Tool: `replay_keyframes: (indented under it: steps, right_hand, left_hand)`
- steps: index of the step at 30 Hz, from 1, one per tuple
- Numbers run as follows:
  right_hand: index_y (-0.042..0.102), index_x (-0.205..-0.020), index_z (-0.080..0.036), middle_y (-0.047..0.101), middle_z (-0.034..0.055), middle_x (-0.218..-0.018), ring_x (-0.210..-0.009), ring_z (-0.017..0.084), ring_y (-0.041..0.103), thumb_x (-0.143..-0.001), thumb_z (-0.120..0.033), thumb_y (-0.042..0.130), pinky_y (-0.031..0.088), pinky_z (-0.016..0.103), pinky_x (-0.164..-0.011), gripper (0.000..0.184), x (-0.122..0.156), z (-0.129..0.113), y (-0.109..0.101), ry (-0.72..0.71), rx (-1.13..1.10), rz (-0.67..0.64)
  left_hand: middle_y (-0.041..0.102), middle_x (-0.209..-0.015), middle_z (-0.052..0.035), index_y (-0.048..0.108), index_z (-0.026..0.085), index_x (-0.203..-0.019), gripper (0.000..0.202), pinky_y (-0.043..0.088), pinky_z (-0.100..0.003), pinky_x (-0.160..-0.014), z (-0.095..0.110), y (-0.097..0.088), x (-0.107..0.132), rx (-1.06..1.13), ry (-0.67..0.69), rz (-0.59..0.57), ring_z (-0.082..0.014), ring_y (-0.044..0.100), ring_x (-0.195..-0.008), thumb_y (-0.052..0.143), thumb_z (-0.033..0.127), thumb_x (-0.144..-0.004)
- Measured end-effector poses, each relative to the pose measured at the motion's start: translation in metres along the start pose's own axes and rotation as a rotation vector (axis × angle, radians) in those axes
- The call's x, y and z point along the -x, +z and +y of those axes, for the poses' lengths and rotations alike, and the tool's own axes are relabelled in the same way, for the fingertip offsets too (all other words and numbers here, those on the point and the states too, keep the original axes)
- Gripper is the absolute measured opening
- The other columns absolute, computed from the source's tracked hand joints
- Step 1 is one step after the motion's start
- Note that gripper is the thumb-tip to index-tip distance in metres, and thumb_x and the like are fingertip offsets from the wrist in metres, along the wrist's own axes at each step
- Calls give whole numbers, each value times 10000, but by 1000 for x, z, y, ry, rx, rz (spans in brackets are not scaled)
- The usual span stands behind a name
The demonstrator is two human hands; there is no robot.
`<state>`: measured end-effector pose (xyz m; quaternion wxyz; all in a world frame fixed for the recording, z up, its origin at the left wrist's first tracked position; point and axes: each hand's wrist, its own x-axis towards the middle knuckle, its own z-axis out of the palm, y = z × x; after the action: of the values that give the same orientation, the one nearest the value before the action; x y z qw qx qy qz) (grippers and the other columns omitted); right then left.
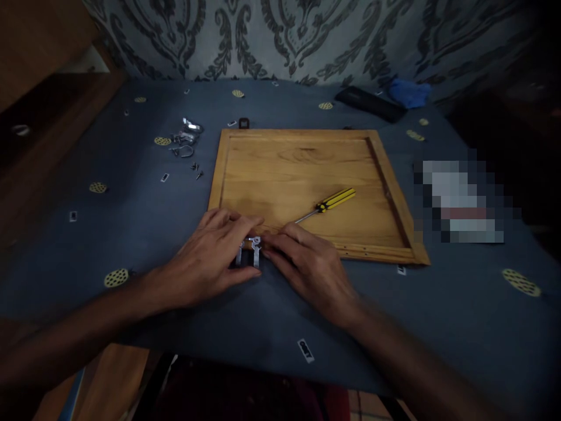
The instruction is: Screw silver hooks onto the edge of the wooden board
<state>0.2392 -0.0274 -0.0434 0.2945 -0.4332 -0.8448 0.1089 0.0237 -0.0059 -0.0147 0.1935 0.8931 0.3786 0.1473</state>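
You face a wall (307, 35) patterned in grey with dark, curling damask figures. Your desk (109, 222) lies under a blue cloth (438, 304) dotted with yellow spots. To your left stands brown wooden furniture (30, 47). The light is dim, the corners dark.

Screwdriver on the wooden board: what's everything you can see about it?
The screwdriver has a yellow handle with black stripes and a thin bare metal shaft. It lies flat on the wooden panel, inside its raised frame, slantwise: handle up-right, tip down-left toward the right hand. No hand grips it; whether the tip touches that hand is unclear.
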Motion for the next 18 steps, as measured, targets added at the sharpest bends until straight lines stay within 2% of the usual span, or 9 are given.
replay_keyframes:
  steps: [7,11,12,14,16,18]
  right_hand:
    - [723,-1067,-167,676,56,-858,-759,182,685,-1013,-188,542,581,298,-698,190,2,-2,1,30,-26,-26]
    - [715,-1128,-183,708,58,-882,-775,179,691,-1013,-214,545,582,298,-704,207,4,5,-14,38,-98,89]
    - [719,-1124,-188,717,56,-872,-755,179,685,-1003,-229,564,569,295,-675,201,3,10,-22,70,-97,147]
    - [731,-1093,-187,740,66,-881,-710,185,672,-986,-284,588,521,293,-607,204,1,23,-40,250,-35,228]
    - [720,-1165,-167,703,41,-741,-614,179,632,-985,-364,579,453,284,-549,302,-1,40,-57,414,28,184]
    - [706,-1213,-182,642,9,-637,-549,177,579,-976,-401,569,382,287,-530,351,-5,55,-65,489,161,130]
  left_hand:
    - [672,-1218,-88,430,199,-1395,601,458,-483,-1032,0,2,1,19,-19,6,-296,555,-1192,725,313,-884]
    - [691,-1168,-72,441,220,-1373,555,468,-478,-988,-2,4,3,38,-19,11,-297,564,-1146,700,346,-898]
    - [694,-1164,-66,439,228,-1372,549,468,-477,-981,-3,5,3,41,-23,10,-296,563,-1137,696,351,-902]
    - [697,-1175,-58,435,243,-1369,538,465,-474,-979,-4,6,5,49,-32,12,-293,559,-1137,692,347,-908]
    - [694,-1196,-57,438,248,-1362,527,460,-473,-986,-5,7,5,55,-33,10,-293,555,-1154,694,341,-911]
    - [694,-1206,-58,444,245,-1353,522,460,-475,-990,-5,6,5,59,-30,8,-295,556,-1165,699,332,-907]
